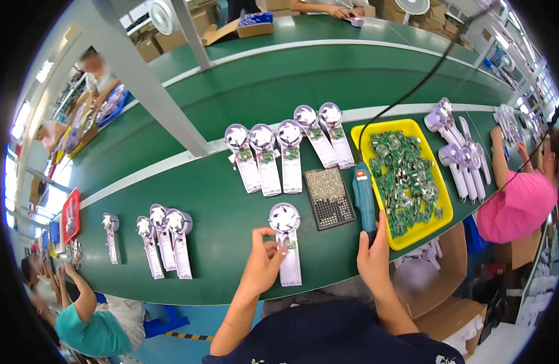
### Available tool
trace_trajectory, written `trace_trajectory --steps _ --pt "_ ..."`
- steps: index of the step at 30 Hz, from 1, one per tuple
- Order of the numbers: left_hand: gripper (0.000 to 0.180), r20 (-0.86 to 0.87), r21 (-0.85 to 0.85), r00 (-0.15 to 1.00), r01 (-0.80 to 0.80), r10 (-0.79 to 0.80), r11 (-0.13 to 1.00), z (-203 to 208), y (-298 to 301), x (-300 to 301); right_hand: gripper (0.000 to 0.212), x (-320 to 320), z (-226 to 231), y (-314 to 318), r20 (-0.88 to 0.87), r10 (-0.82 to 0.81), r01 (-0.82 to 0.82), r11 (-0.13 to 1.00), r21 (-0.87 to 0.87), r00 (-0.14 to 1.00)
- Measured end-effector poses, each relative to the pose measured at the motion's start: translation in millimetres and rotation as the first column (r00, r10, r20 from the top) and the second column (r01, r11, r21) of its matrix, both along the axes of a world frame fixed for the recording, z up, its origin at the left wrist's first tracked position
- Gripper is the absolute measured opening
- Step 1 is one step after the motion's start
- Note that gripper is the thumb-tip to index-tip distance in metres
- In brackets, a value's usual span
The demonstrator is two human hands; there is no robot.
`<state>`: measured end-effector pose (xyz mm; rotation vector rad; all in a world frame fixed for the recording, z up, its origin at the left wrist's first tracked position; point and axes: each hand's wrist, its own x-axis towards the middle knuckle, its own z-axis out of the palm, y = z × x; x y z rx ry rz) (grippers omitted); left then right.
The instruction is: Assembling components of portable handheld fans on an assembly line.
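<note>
A white handheld fan half-shell (287,242) lay flat on the green conveyor belt (225,206), its round head pointing away from the person and its long handle toward them, with a small green circuit board (289,243) seated just below the head. The left hand (264,261) rested at the shell's left edge, thumb and fingers curled loosely and pinching at the board area — whether anything tiny sat between the fingertips could not be told. The right hand (374,255) was closed around the lower end of a teal electric screwdriver (364,197), which lay along the belt with its black cord running up and away toward the top right.

Just left of the screwdriver sat a dark square screw tray (330,198), filled with small silvery screws. Just right of it stood a yellow bin (407,182) heaped with green circuit boards. Beyond the tray, a row of five more fan shells (288,151) lay side by side, each with a board already fitted. To the left on the belt were four further shells (158,242), well apart from the one being handled.

At the right edge a person in a pink top (519,203) reached toward a cluster of purple fan parts (458,155). At the lower left, a person in a teal shirt (91,327) leaned on the belt's edge.
</note>
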<state>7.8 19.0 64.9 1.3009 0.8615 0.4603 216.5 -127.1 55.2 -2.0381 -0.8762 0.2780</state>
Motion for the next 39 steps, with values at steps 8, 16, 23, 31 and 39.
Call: trace_trajectory --steps 8,16,23,31,39 --pt "0.037 -0.193 0.560 0.968 -0.024 0.159 0.828 14 -3 8 0.061 0 10 3 0.079 -0.028 0.035 0.996 -0.082 0.996" --pt "0.026 -0.278 0.771 0.935 0.080 0.221 0.632 6 -1 12 0.059 -13 10 -19 0.094 -0.079 0.087 0.993 -0.083 0.992" --pt "0.015 -0.208 0.873 0.952 0.078 0.225 0.481 -10 8 11 0.058 -14 14 -26 0.141 -0.087 0.108 0.983 -0.148 0.986" --pt "0.007 -0.069 0.552 0.942 -0.239 0.329 0.799 -11 -5 11 0.049 -26 3 -47 0.011 -0.139 0.139 0.990 -0.033 0.990" --pt "0.004 -0.063 0.493 0.928 -0.292 0.368 0.820 -17 -7 13 0.050 -39 8 -57 -0.342 -0.137 0.203 0.965 0.166 0.930"
